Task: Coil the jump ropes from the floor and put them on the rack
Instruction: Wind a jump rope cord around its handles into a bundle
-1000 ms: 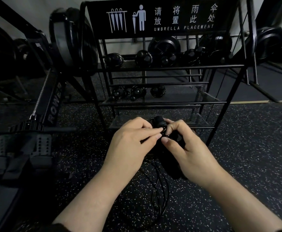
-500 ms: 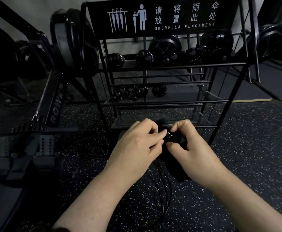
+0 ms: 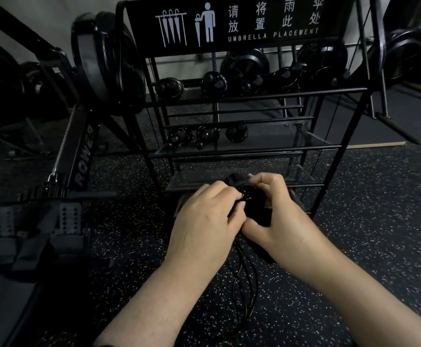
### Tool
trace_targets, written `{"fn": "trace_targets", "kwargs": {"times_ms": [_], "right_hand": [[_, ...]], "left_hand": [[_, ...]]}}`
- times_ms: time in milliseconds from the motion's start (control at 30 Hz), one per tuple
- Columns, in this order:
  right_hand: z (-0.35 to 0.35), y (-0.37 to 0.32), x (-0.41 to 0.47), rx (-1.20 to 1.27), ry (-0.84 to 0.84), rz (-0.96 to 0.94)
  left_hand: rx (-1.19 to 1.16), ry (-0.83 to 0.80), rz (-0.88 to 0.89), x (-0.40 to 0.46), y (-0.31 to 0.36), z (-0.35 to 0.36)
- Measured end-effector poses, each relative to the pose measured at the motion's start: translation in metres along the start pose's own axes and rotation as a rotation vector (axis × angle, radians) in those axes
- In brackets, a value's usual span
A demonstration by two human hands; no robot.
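Both my hands meet low in front of the black rack [image 3: 259, 91]. My left hand [image 3: 204, 219] and my right hand [image 3: 277, 216] curl their fingers round the black handles of a jump rope [image 3: 252, 205]. Its thin black cord [image 3: 244, 281] hangs in loops below my hands, over the speckled floor. The handles are mostly hidden between my fingers. Several coiled ropes [image 3: 208, 136] lie on the rack's middle shelf, and more sit on the top shelf [image 3: 214, 81].
A rowing machine [image 3: 79, 156] with foot straps stands at the left. The rack carries an "umbrella placement" sign [image 3: 237, 21]. Black fan-wheel machines [image 3: 404, 53] stand behind and to the right. Speckled rubber floor [image 3: 379, 221] spreads to the right.
My hands have shifted slightly up toward the rack's lower shelf and my fingers have worked round the handles. The hanging cord loops have swung a little.
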State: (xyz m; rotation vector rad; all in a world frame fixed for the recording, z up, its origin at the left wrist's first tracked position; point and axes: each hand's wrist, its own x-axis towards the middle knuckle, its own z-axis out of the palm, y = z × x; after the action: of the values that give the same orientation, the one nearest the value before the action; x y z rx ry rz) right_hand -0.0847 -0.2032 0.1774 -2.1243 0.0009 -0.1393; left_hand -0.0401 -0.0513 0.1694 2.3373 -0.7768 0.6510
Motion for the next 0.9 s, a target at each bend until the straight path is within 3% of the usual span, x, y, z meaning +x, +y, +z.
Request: {"fn": "trace_targets", "kwargs": {"times_ms": [267,500,700,900], "right_hand": [[0.005,0.010,0.007,0.048,0.084,0.086],[0.003,0.002,0.001,-0.126,0.103,0.048],[0.003,0.001,-0.001,-0.159,0.080,0.032],[-0.004,0.006,0.007,-0.106,0.089,0.070]], "left_hand": [[0.013,-0.035,-0.092,-0.001,0.000,0.002],[0.069,0.046,-0.114,-0.004,0.002,0.011],[0.118,0.021,-0.132,-0.002,0.005,0.009],[-0.056,-0.007,-0.164,0.000,0.005,0.008]]}}
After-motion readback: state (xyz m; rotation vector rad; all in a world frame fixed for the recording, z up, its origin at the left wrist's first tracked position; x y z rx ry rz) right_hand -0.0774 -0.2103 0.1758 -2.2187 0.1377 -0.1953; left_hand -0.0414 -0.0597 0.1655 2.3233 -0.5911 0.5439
